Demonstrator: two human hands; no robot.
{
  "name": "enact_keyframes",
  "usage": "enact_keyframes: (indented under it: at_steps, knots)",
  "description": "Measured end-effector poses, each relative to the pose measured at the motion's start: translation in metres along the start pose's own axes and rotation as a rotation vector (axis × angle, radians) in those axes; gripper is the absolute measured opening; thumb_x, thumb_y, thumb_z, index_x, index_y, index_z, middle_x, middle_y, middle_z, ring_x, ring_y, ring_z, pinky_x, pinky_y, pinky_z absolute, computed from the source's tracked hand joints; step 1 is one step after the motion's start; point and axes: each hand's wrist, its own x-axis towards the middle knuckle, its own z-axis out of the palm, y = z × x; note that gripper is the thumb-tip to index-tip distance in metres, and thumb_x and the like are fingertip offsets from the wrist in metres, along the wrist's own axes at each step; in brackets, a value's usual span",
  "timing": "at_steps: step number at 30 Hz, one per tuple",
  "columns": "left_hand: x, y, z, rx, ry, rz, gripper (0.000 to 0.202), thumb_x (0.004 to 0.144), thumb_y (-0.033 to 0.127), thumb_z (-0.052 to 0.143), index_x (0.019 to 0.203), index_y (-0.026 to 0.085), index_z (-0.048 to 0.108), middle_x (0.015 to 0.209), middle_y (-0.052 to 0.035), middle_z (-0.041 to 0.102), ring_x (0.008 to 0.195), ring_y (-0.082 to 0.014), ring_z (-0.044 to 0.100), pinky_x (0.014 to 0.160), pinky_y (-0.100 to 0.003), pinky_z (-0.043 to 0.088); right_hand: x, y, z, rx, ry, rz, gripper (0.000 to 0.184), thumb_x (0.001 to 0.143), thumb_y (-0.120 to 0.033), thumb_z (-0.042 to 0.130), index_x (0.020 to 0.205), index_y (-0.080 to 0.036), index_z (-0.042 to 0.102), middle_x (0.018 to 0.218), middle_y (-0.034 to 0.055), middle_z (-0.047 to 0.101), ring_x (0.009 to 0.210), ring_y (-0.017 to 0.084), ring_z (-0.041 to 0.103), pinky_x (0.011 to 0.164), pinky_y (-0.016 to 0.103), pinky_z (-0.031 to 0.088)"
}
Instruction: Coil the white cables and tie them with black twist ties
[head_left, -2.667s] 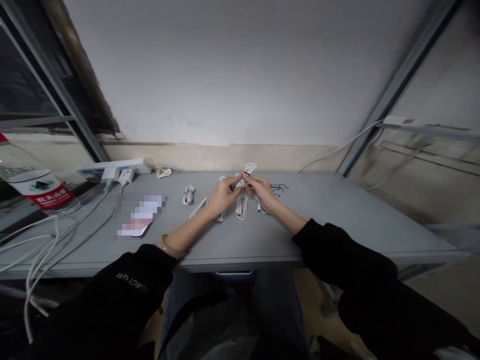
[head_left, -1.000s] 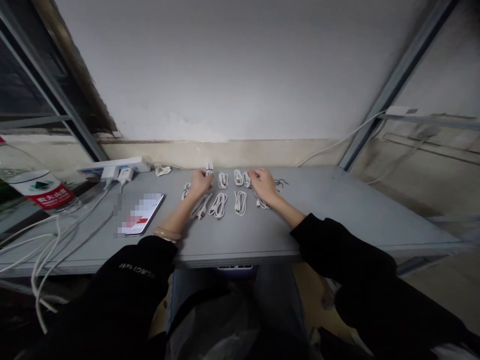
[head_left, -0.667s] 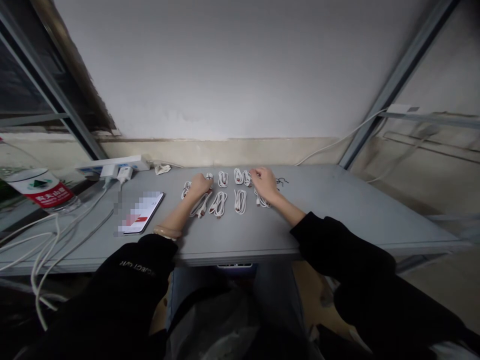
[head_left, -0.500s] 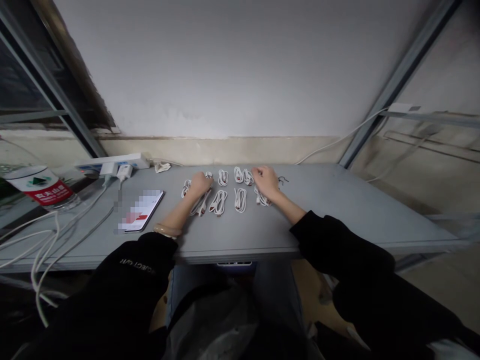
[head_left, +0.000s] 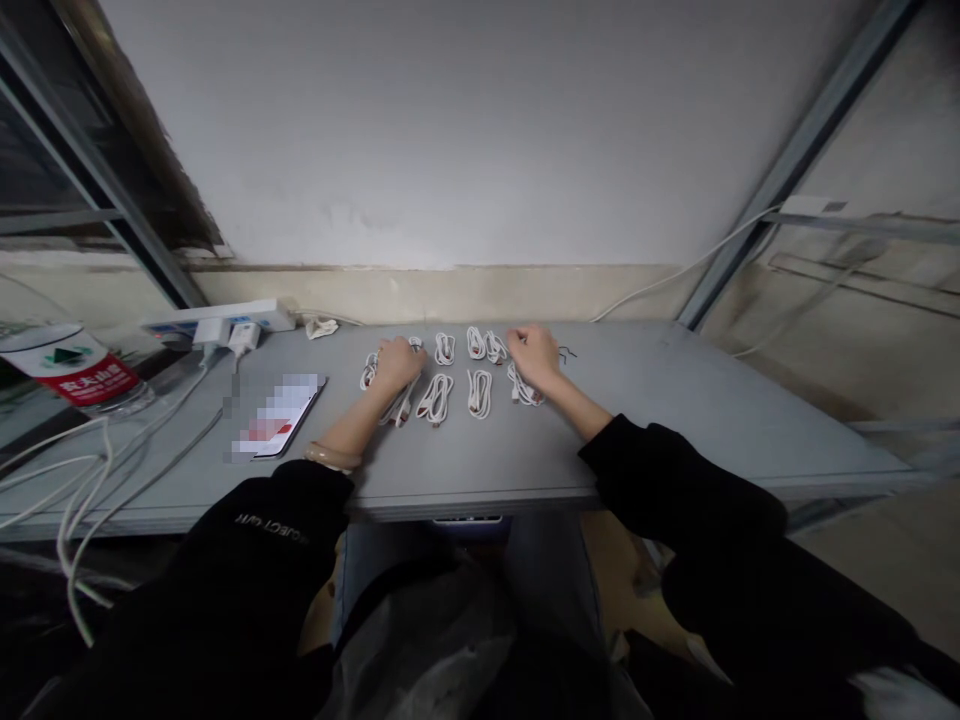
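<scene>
Several coiled white charging cables (head_left: 435, 399) lie in two rough rows on the grey table (head_left: 637, 425). My left hand (head_left: 397, 365) rests palm down over the left end of the rows, covering part of a coil (head_left: 401, 405). My right hand (head_left: 534, 357) sits on the right end, just behind a coil (head_left: 523, 387) and beside another (head_left: 494, 347). Whether either hand grips a cable is hidden by the fingers. A beaded bracelet (head_left: 332, 457) circles my left wrist.
A phone with a blurred screen (head_left: 279, 415) lies left of the coils. Behind it stand a power strip (head_left: 217, 322) with plugged-in chargers and a water bottle (head_left: 71, 365). Loose white cords (head_left: 79, 505) trail off the left edge. Thin dark wires (head_left: 568, 353) lie past my right hand.
Earlier both hands held one coil up together at the middle of the table. Now they are apart, low over the rows, and more coils lie on the table. The view has tilted slightly.
</scene>
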Motion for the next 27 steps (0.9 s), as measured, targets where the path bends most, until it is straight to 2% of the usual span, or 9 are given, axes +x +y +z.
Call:
enact_keyframes:
  at_steps: [2, 5, 8, 11, 15, 20, 27]
  knots:
    - [-0.004, 0.006, -0.004, 0.080, 0.052, -0.009, 0.044, 0.084, 0.032, 0.054, 0.114, 0.001, 0.061, 0.123, -0.0325, 0.056, 0.122, -0.0447, 0.051, 0.099, -0.051, 0.041, 0.000, -0.001, -0.001, -0.015, -0.004, 0.016, 0.040, 0.092, -0.030, 0.043, 0.058, -0.020, 0.061, 0.070, 0.0095, 0.066, 0.081, 0.025, 0.060, 0.070, 0.034, 0.036]
    - [-0.011, 0.017, -0.009, 0.071, 0.113, 0.135, 0.045, 0.086, 0.030, 0.052, 0.124, 0.006, 0.057, 0.127, -0.0250, 0.053, 0.123, -0.0375, 0.050, 0.105, -0.047, 0.038, -0.001, -0.003, -0.001, -0.033, -0.007, 0.032, 0.038, 0.092, -0.031, 0.044, 0.061, -0.019, 0.064, 0.072, 0.0099, 0.067, 0.083, 0.025, 0.061, 0.071, 0.034, 0.037]
    - [-0.018, 0.025, -0.011, 0.049, 0.068, 0.378, 0.047, 0.087, 0.030, 0.052, 0.131, 0.012, 0.055, 0.129, -0.0186, 0.052, 0.123, -0.0314, 0.050, 0.107, -0.042, 0.037, -0.002, -0.005, -0.001, -0.033, -0.016, 0.036, 0.037, 0.092, -0.030, 0.044, 0.063, -0.020, 0.066, 0.073, 0.0098, 0.067, 0.085, 0.026, 0.062, 0.072, 0.034, 0.038]
    - [-0.025, 0.029, -0.011, 0.122, -0.029, 0.539, 0.048, 0.087, 0.031, 0.053, 0.133, 0.019, 0.055, 0.133, -0.0162, 0.050, 0.124, -0.0312, 0.048, 0.106, -0.044, 0.035, -0.002, -0.005, -0.002, -0.021, -0.025, 0.032, 0.037, 0.091, -0.030, 0.044, 0.064, -0.020, 0.067, 0.077, 0.0101, 0.069, 0.088, 0.026, 0.063, 0.074, 0.035, 0.040]
    - [-0.029, 0.029, -0.010, 0.202, -0.123, 0.562, 0.049, 0.089, 0.032, 0.051, 0.136, 0.023, 0.055, 0.137, -0.0168, 0.051, 0.124, -0.0326, 0.049, 0.106, -0.048, 0.032, -0.003, -0.004, 0.000, -0.001, -0.030, 0.016, 0.037, 0.091, -0.030, 0.043, 0.064, -0.020, 0.067, 0.076, 0.0097, 0.069, 0.085, 0.026, 0.063, 0.076, 0.035, 0.040]
    - [-0.028, 0.027, -0.008, 0.192, -0.218, 0.543, 0.044, 0.087, 0.027, 0.051, 0.130, 0.023, 0.061, 0.121, -0.0167, 0.064, 0.117, -0.0326, 0.054, 0.104, -0.050, 0.032, -0.002, -0.002, 0.002, 0.013, -0.041, -0.008, 0.036, 0.091, -0.031, 0.044, 0.067, -0.021, 0.069, 0.076, 0.0093, 0.070, 0.085, 0.026, 0.062, 0.074, 0.035, 0.040]
    - [-0.024, 0.022, -0.004, 0.114, -0.187, 0.484, 0.034, 0.082, 0.022, 0.057, 0.115, 0.019, 0.068, 0.120, -0.0164, 0.066, 0.116, -0.0335, 0.057, 0.103, -0.049, 0.035, -0.005, -0.007, 0.000, 0.001, -0.062, -0.001, 0.039, 0.092, -0.030, 0.043, 0.061, -0.020, 0.064, 0.073, 0.0083, 0.067, 0.080, 0.023, 0.060, 0.069, 0.031, 0.036]
